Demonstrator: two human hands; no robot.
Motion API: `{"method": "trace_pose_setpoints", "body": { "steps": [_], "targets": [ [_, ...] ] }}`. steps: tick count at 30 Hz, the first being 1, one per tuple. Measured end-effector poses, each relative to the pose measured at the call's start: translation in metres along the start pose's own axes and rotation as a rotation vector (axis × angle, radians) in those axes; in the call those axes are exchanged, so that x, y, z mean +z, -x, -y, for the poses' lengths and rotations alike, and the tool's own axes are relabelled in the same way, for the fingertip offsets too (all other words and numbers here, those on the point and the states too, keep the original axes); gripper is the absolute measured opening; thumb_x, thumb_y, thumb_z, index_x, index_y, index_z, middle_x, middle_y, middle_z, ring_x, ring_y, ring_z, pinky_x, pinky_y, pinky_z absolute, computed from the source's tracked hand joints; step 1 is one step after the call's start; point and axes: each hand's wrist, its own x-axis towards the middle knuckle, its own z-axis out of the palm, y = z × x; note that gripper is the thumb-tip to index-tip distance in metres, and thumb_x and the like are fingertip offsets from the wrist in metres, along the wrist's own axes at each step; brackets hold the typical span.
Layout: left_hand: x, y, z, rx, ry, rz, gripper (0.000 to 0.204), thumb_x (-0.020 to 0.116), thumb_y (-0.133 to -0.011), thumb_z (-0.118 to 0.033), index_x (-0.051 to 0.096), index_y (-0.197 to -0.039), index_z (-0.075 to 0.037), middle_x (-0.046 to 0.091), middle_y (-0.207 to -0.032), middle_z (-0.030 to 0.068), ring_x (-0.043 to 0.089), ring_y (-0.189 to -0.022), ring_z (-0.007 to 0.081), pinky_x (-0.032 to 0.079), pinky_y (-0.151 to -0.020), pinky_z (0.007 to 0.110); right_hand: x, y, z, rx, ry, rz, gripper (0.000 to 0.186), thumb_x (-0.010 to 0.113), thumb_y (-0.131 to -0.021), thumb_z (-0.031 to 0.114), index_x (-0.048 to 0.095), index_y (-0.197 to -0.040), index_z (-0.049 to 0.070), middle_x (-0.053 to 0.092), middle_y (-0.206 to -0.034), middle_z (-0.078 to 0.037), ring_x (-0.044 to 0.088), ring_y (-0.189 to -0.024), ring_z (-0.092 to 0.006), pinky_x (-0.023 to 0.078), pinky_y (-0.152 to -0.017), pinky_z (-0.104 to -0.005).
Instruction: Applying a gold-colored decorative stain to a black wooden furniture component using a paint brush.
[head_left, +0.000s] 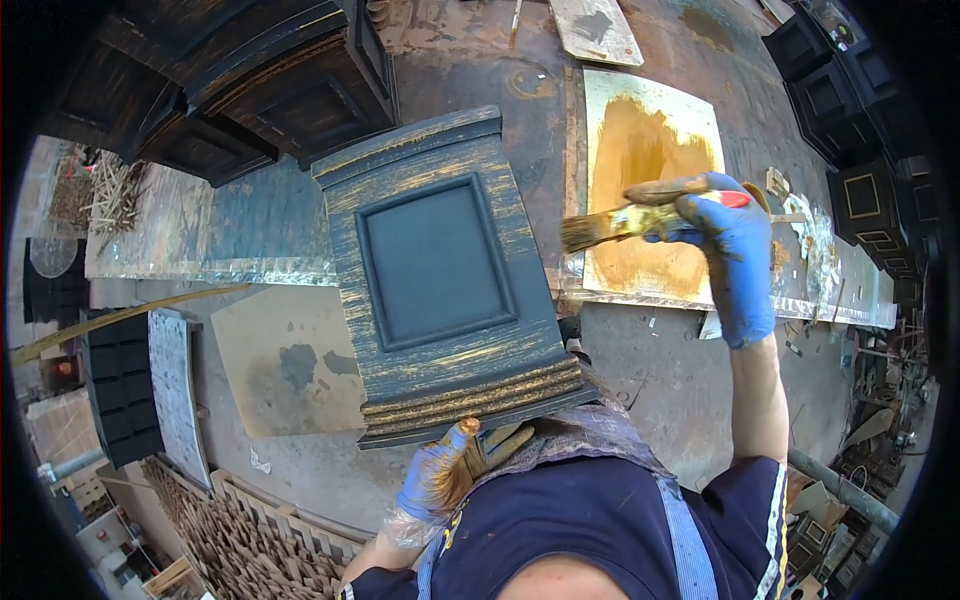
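My right hand (730, 240), in a stained blue glove, is closed round a paintbrush (640, 220) with a paint-smeared handle. Its dark bristles point left, just right of a dark blue-black wooden cabinet piece (435, 265) and apart from it. Gold streaks run across the piece's frame, round a raised square panel, and along its ribbed near moulding. At that near edge my left hand (425, 475), also gloved in blue, has its fingers by the moulding. A second brush (450, 475) with long tan bristles is in it; part of its grip is hidden.
Beyond the right hand lies a board (650, 150) smeared with brown stain on a worn workbench (260, 235). Dark cabinets (290, 90) stand at the far left, more cabinets (830, 100) at the far right. Bundled sticks (250, 540) fill the lower left.
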Motion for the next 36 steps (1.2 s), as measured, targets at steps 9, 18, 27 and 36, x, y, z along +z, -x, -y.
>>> {"method": "trace_pose_setpoints", "body": {
  "steps": [9,18,27,36],
  "targets": [
    [0.001,-0.001,-0.001,0.037,-0.030,0.027,0.060,0.058,-0.079,-0.024,0.027,-0.126,-0.003,0.037,-0.124,0.0165,0.037,-0.115,0.0318,0.026,-0.098,0.050,-0.012,0.009,-0.023,-0.016,0.096,-0.109,0.020,0.056,-0.071,0.005,0.055,-0.089,-0.003,0.060,-0.076,-0.011,0.061,-0.075,-0.0173,0.051,-0.063,-0.0254],
    [0.000,-0.001,0.000,0.039,0.024,0.030,0.048,0.054,-0.081,-0.016,0.033,-0.121,0.001,0.042,-0.119,0.0158,0.043,-0.110,0.0294,0.031,-0.096,0.048,0.016,0.029,-0.029,0.032,0.363,-0.117,0.020,0.060,-0.070,0.006,0.056,-0.087,-0.002,0.059,-0.075,-0.009,0.059,-0.070,-0.0130,0.049,-0.062,-0.0216],
    [0.001,-0.001,0.002,0.055,0.001,0.025,0.051,0.056,-0.080,-0.016,0.032,-0.120,0.003,0.041,-0.119,0.0175,0.042,-0.110,0.0307,0.033,-0.095,0.049,-0.001,0.047,-0.019,0.000,0.107,-0.132,0.018,0.058,-0.072,0.008,0.056,-0.087,-0.001,0.059,-0.076,-0.008,0.059,-0.071,-0.0129,0.051,-0.064,-0.0245],
    [-0.003,-0.002,0.008,0.090,0.018,0.014,0.047,0.055,-0.081,-0.013,0.033,-0.120,0.002,0.043,-0.117,0.0184,0.044,-0.109,0.0312,0.034,-0.094,0.048,-0.027,0.061,-0.020,0.040,0.128,-0.246,0.016,0.054,-0.072,0.004,0.056,-0.087,-0.003,0.060,-0.078,-0.007,0.059,-0.069,-0.0114,0.049,-0.061,-0.0223]
  ]
}}
